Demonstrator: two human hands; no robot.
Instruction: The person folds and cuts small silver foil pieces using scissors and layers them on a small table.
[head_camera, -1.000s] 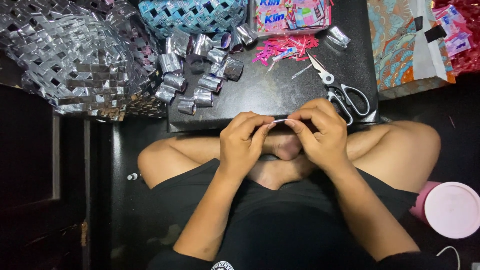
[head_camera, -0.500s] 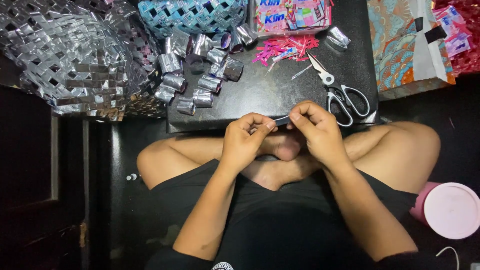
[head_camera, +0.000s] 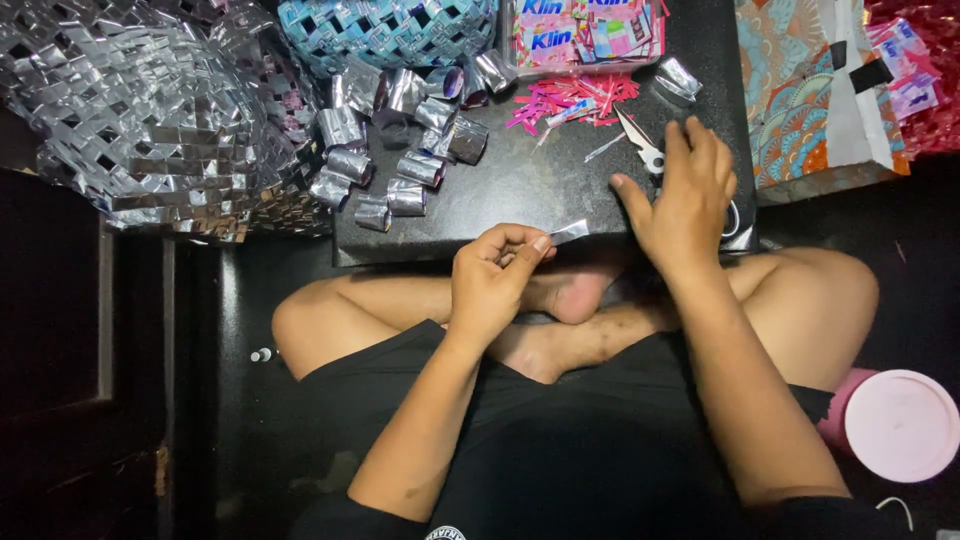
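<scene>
**One hand pinches a foil strip, the other comes down on the scissors**

The left hand (head_camera: 495, 275) is closed in a pinch on a small silver foil strip (head_camera: 570, 232), holding it out over the near edge of the dark board (head_camera: 540, 185), where its free end points towards the other hand. The right hand (head_camera: 685, 195) lies spread and open on the scissors (head_camera: 645, 150), covering the handles so that only the blades show; it has not closed on them. The board rests just beyond the crossed legs, putting everything within reach. Folded silver foil loops (head_camera: 400, 150) are clustered on its far left corner, with a scatter of pink trimmings (head_camera: 570, 98) beside them. A clear tray (head_camera: 585, 62) at the far edge holds bright sachet wrappers. A blue woven basket (head_camera: 385, 30) sits beside it; its contents are hidden. A pink tub (head_camera: 900, 425) stands lidded near the right knee
</scene>
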